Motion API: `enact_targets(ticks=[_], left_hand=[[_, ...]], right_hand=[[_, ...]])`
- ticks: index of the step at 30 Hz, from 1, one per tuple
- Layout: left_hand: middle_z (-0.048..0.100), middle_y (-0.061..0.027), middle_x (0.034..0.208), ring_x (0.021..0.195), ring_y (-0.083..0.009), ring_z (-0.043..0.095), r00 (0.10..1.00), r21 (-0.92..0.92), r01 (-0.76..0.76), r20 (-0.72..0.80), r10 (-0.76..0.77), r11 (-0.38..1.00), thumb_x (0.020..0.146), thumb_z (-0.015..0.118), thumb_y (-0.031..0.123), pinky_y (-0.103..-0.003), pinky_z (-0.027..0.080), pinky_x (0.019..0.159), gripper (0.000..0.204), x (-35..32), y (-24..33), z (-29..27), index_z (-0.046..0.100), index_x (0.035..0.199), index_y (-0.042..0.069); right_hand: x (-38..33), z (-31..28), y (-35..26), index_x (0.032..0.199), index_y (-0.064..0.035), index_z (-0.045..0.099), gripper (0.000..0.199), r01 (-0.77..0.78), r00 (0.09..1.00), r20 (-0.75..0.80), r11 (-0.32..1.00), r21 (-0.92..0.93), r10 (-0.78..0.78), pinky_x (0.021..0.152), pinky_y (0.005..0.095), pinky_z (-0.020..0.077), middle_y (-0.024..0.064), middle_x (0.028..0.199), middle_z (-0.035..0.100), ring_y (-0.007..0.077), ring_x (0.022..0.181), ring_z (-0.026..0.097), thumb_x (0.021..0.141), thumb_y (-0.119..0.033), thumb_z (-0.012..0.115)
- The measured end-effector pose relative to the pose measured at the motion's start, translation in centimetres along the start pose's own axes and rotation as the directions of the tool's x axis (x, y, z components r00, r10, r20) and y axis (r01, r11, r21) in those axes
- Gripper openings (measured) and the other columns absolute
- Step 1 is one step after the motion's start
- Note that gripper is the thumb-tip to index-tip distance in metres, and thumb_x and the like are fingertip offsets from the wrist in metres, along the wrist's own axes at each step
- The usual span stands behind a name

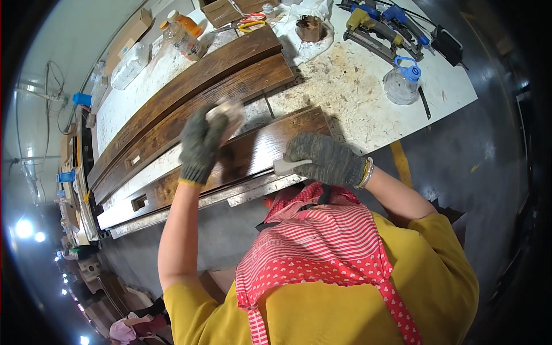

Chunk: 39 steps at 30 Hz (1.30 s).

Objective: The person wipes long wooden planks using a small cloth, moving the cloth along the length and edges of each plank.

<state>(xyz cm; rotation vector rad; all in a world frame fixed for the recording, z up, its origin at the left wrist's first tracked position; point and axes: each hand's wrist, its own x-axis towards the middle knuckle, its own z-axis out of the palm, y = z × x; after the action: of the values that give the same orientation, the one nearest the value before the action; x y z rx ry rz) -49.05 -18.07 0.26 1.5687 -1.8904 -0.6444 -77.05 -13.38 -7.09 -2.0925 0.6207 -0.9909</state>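
My left hand [199, 146], in a dark grey knit glove, is closed round a pale, translucent, pinkish thing [230, 113]. Motion smears it, so I cannot tell its kind. It is above a glossy dark brown wooden board [270, 140] with a small rectangular cutout near its left end. My right hand [328, 159], gloved alike, grips a light grey piece with a rounded end [286, 167] at the board's near edge; its kind is unclear, as the fingers cover part of it. Beyond lie more brown boards [221, 86], side by side.
On the stained white table [351, 92] stand a clear jug with a blue cap [401, 85], nail guns [374, 34] and a cup with brown stains [309, 29]. Farther back are orange-capped bottles [184, 41] and yellow-and-red-handled scissors [252, 23]. Another person [135, 328] is at the lower left.
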Motion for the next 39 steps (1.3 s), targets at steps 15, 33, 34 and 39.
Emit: enact_targets(ticks=[15, 33, 34, 39], left_hand=[[0.064, -0.016, 0.102, 0.094, -0.0345, 0.061, 0.915, 0.319, -0.336, -0.114, 0.388, 0.886, 0.079, 0.073, 0.032, -0.046, 0.049, 0.081, 0.038, -5.7, -3.1, 2.6, 0.063, 0.108, 0.01], [0.068, -0.0145, 0.09, 0.081, -0.0323, 0.064, 0.666, 0.462, 0.686, -0.709, -0.231, 0.561, 0.096, 0.051, 0.034, -0.043, 0.05, 0.074, 0.033, -26.0, -37.1, -32.6, 0.067, 0.097, 0.005], [0.069, -0.015, 0.089, 0.078, -0.0342, 0.064, 0.583, 0.373, 0.732, -0.776, -0.24, 0.57, 0.096, 0.052, 0.037, -0.045, 0.051, 0.073, 0.037, -27.6, -38.8, -35.9, 0.067, 0.101, 0.004], [0.066, -0.0219, 0.112, 0.102, -0.0378, 0.063, 0.421, 0.144, 0.839, -0.783, -0.458, 0.524, 0.092, 0.058, 0.047, -0.046, 0.049, 0.09, 0.051, -27.0, -38.9, -35.3, 0.061, 0.121, 0.005]], right_hand=[[2.3, 0.8, -1.2, 0.108, 0.0007, 0.062, 0.018, -0.465, 0.734, -0.134, 0.636, 0.616, 0.666, 0.076, 0.0262, 0.0529, 0.0058, 0.103, 0.061, 0.0133, 0.086, 0.062, 0.093, -0.009, 0.062], [-0.6, 2.0, 5.9, 0.132, 0.0017, 0.051, 0.04, -0.376, 0.549, -0.597, 0.81, 0.45, 0.585, 0.093, 0.0389, 0.053, 0.0117, 0.131, 0.054, 0.0234, 0.112, 0.057, 0.098, -0.019, 0.054], [-0.6, 1.8, 6.0, 0.132, 0.0018, 0.052, 0.041, -0.397, 0.541, -0.617, 0.82, 0.413, 0.572, 0.094, 0.0399, 0.0522, 0.0118, 0.132, 0.053, 0.0236, 0.114, 0.057, 0.099, -0.021, 0.054], [0.5, 0.7, 6.1, 0.139, 0.0018, 0.044, 0.048, -0.285, 0.487, -0.604, 0.769, 0.572, 0.63, 0.107, 0.0429, 0.0434, 0.0131, 0.138, 0.048, 0.0248, 0.126, 0.048, 0.098, -0.02, 0.056]])
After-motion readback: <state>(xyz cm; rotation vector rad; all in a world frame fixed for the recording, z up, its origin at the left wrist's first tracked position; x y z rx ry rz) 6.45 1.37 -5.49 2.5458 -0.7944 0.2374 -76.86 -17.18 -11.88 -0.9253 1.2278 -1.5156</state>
